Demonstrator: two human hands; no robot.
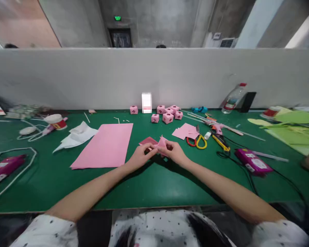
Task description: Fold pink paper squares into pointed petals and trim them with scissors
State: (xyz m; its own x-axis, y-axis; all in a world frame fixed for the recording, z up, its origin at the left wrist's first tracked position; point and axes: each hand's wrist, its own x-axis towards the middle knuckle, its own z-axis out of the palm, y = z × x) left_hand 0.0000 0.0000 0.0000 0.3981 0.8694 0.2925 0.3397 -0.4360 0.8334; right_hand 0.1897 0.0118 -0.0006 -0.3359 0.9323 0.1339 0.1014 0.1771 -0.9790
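The person's left hand (141, 155) and right hand (176, 153) have thumbs and fingers clamped on a folded pink paper (162, 141). It is held over the green table (154, 192), between the large pink sheets (106, 145) and the scissors (201, 142).

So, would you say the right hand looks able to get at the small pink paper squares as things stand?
Probably yes: the squares lie just beyond the right hand, though it would likely need to release the folded pink paper.
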